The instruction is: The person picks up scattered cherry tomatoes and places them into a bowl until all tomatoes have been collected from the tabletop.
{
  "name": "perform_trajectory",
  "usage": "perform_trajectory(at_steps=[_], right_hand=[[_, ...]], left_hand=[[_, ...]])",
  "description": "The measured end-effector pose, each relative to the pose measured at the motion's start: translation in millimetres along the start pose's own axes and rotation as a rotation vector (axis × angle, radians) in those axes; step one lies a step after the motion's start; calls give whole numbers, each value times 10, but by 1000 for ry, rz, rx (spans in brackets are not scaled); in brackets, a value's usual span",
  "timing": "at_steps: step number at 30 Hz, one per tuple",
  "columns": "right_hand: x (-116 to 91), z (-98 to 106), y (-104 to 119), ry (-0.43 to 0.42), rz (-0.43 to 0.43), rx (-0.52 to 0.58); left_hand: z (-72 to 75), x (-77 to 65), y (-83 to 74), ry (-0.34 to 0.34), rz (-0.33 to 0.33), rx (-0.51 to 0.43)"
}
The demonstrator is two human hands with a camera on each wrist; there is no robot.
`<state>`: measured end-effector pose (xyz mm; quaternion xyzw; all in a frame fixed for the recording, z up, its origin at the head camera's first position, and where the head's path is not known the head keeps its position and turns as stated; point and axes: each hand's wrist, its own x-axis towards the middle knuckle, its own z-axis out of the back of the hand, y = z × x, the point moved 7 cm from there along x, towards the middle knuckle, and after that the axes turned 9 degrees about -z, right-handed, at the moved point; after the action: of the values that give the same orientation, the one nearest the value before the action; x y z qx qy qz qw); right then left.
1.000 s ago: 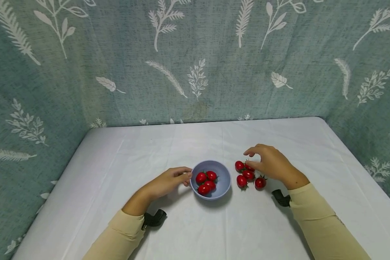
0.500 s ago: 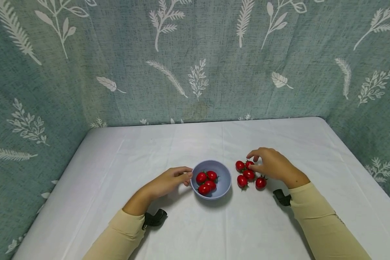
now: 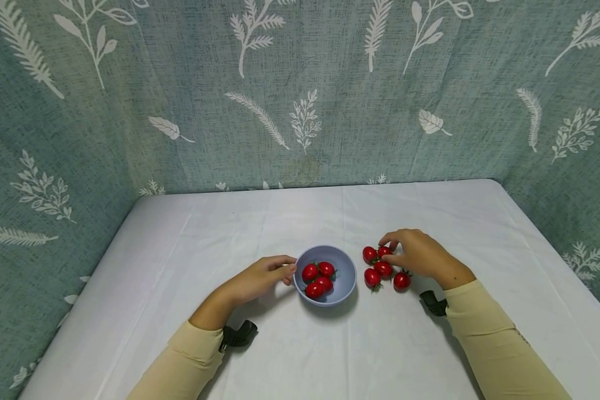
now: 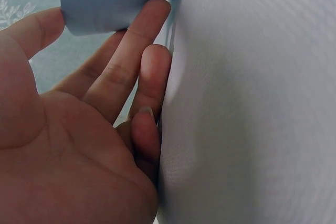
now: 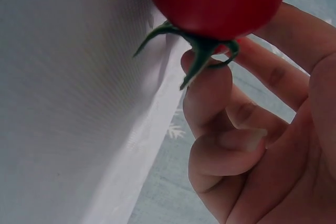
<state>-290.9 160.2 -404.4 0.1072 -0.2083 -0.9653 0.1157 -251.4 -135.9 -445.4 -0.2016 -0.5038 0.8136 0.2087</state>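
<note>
The single bowl [image 3: 345, 278] sits well in from the far edge of the white desk [image 3: 280, 361], whose surface stretches wide behind it, with a narrow strip before the loose tomatoes. Four tomatoes [image 3: 323, 284] lie inside, and five on the desk, the back right tomato [image 3: 385, 251] pinched between the fingers of the right hand [image 3: 420, 255]. The left hand [image 3: 260, 280] touches the bowl's outer wall, its fingers apart

Here's the white-draped table [image 3: 220, 222], stretching right across the lower half of the frame; a lavender-blue bowl [image 3: 346, 275] stands directly on it near the middle, and just to the right, there's a tight scatter of green-stemmed red tomatoes [image 3: 383, 270]!
</note>
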Motion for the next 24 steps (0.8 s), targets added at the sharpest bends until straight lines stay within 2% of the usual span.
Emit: perform_trajectory(at_steps=[13, 24], right_hand=[[-8, -4, -19, -14, -1, -7], [-24, 60, 19, -61, 18, -20]], left_hand=[[-6, 6, -18, -8, -37, -11], [-6, 3, 2, -5, -27, -12]])
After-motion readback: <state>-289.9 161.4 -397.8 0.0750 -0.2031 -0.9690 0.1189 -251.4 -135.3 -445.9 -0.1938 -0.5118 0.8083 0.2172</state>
